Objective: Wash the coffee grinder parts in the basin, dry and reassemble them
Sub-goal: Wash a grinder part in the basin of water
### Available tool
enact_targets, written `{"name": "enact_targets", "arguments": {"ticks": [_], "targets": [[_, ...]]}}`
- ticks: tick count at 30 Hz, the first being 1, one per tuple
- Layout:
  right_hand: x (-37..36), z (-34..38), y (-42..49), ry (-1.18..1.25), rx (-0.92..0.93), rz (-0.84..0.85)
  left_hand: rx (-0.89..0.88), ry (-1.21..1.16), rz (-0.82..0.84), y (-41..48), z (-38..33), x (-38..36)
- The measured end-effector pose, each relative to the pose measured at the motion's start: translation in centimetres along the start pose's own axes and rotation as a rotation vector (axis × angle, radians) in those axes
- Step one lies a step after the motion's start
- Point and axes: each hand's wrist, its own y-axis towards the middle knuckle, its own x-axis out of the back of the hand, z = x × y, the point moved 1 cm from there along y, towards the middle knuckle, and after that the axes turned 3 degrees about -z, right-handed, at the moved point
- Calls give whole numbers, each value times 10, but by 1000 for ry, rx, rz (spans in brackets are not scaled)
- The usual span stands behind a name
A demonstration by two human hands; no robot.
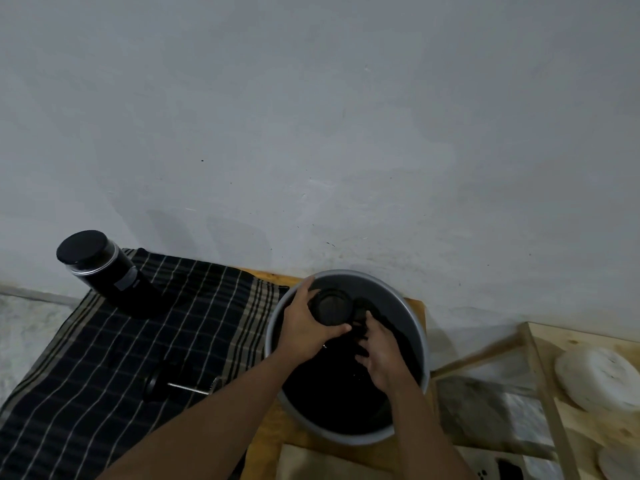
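Note:
A round grey basin (414, 327) stands on the wooden table, dark inside. My left hand (304, 323) grips a black round grinder part (330, 308) over the basin, fingers wrapped round its side. My right hand (379, 355) is inside the basin just right of that part, fingers curled around something dark that I cannot make out. The black grinder body (104, 268) with its flat lid stands at the far left on a dark checked cloth (104, 375). A black part with a thin metal shaft (176, 384) lies on the cloth left of the basin.
A grey wall rises right behind the table. A wooden rack (540, 382) stands to the right with white round objects (599, 379) on it. A pale board (311, 459) lies at the table's near edge below the basin.

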Motion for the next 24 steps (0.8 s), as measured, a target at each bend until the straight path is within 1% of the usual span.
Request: {"name": "enact_targets", "arguments": {"ticks": [4,8,10,12,14,16,19,21,24], "targets": [[0,-1,0,35,74,-47,-90,13,-27,-1,3,-4],[-2,-1,-6,111,140,-69,-109,90,-24,2,5,-10],[-2,0,-6,73,126,-69,-86,92,-25,5,0,-10],[2,-2,-4,-11,134,-95,24,13,-54,9,-1,-8],[8,-5,1,-3,196,-170,185,-76,-79,13,-1,-5],[14,-7,3,-37,189,-231,367,-179,-60,15,2,-2],[18,-11,5,-175,170,-168,624,-354,-10,12,9,-5],[16,-11,9,-228,182,-138,700,-372,-50,8,15,-9],[13,-14,18,-299,127,-120,688,-287,-98,2,22,-13]]}}
